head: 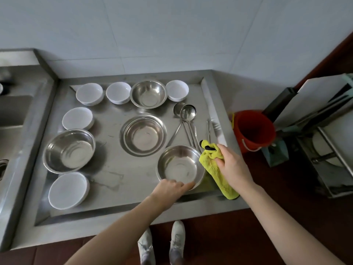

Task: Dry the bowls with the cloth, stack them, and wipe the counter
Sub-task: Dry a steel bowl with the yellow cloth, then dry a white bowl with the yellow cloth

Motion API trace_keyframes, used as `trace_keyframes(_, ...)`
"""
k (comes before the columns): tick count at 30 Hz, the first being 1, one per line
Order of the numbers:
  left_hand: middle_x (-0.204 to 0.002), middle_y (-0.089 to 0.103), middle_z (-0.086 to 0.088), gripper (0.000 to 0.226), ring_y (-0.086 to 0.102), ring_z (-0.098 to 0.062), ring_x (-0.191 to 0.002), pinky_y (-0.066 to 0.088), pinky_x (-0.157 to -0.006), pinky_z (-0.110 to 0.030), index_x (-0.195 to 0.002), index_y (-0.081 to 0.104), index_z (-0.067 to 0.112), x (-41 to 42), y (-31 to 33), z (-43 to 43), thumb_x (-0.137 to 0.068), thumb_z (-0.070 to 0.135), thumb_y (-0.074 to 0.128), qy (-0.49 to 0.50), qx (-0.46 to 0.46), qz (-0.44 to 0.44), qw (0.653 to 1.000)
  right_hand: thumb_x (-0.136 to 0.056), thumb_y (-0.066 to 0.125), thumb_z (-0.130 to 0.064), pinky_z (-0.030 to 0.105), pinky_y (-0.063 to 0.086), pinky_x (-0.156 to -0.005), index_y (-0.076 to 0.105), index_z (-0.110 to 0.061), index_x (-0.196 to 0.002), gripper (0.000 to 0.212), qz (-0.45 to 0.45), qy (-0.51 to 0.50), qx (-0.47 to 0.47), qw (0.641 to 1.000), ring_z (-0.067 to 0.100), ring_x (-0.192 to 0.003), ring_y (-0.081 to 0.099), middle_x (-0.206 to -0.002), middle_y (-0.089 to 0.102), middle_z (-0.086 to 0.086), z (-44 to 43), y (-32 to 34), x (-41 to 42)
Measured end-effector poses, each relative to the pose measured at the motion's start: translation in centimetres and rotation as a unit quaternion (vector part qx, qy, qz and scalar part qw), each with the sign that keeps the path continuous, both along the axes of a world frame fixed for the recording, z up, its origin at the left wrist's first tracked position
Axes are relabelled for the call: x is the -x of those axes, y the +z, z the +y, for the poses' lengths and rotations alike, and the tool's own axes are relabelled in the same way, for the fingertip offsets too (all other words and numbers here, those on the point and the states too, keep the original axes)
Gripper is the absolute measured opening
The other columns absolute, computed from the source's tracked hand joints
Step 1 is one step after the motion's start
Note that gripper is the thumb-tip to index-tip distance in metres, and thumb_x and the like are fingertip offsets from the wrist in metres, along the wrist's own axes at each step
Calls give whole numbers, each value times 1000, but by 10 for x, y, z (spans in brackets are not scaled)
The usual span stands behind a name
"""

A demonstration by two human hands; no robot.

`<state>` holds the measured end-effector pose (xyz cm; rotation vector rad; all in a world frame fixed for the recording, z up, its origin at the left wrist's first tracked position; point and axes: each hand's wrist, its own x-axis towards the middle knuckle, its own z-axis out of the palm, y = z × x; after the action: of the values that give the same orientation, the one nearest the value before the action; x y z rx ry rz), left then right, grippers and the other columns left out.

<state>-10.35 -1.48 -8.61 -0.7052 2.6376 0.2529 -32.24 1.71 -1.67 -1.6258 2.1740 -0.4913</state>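
The recessed steel counter carries white bowls, steel bowls and long-handled ladles toward its right side.

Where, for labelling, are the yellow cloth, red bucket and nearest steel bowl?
yellow cloth (222, 182), head view, on its hanging lower half.
red bucket (253, 129), head view, on its inside.
nearest steel bowl (180, 167), head view, on its inner base.
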Motion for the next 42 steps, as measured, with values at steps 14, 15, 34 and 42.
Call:
trace_keyframes(14, -117, 66, 2, 46, 64, -21, -101, 51, -82, -34, -141, 44, 26, -28, -10, -4, -97, 35, 53, 284, -121, 201, 930, -95, 52, -19, 32, 45, -91, 42, -20, -140, 46, -7, 69, -8, 998, 20, -115, 54, -133, 54, -2, -19, 16, -18)
trace_keyframes(15, -111, 69, 5, 40, 66, -19, -98, 51, -80, -33, -136, 49, 25, -36, -6, -5, -96, 33, 54, 321, -113, 234, 911, -96, 52, -20, 33, 45, -92, 41, -21, -141, 46, -7, 81, -5, 997, 21, -116, 53, -134, 53, -2, -23, 20, -24)
trace_keyframes(34, -137, 45, -6, 42, 42, -27, -126, 44, -99, -38, -134, 50, 19, -303, 4, -22, -92, 20, 57, 692, -47, 196, 693, -96, 52, -22, 21, 42, -84, 42, -26, -138, 44, -53, 305, -37, 950, 15, -107, 57, -122, 59, -5, -95, 16, -271)
trace_keyframes(42, -128, 47, -11, 60, 54, -34, -112, 49, -92, -43, -145, 34, 26, -334, -23, -65, -89, 11, 51, 644, -127, 179, 732, -96, 51, -28, 32, 53, -82, 39, -30, -139, 45, -41, 233, -109, 965, 12, -95, 61, -113, 62, -7, -100, -25, -318)
